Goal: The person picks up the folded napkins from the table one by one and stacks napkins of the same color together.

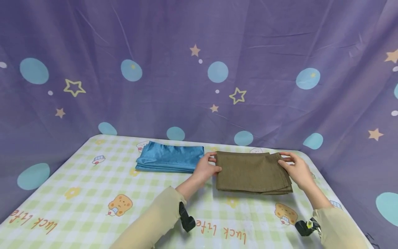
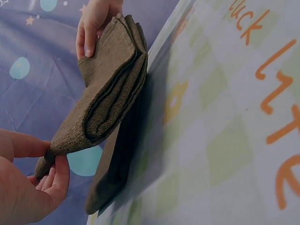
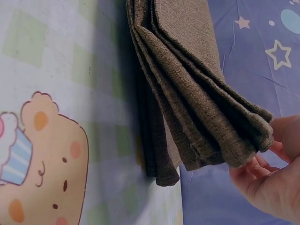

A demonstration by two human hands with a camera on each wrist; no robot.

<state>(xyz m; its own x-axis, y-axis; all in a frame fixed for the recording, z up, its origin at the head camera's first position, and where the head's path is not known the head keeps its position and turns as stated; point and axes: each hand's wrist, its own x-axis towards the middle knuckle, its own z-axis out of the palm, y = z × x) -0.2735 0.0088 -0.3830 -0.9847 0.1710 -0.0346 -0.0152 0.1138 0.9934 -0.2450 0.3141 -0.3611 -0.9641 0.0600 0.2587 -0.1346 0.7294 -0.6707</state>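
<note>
A brown folded cloth is held between both hands at the right half of the table. My left hand pinches its left end, the thumb on the near face. At the far right corner, my right hand grips the gathered layers between thumb and fingers. Both wrist views show the cloth raised and tilted, its stacked folds fanning open near the right hand. Below it, a darker brown folded layer lies against the table. A shiny blue folded cloth lies just left of the left hand.
The table wears a green-and-white checked cover with printed bears, cupcakes and orange lettering. Behind and at the sides hangs a purple curtain with stars and blue dots. A black strap device sits on each wrist.
</note>
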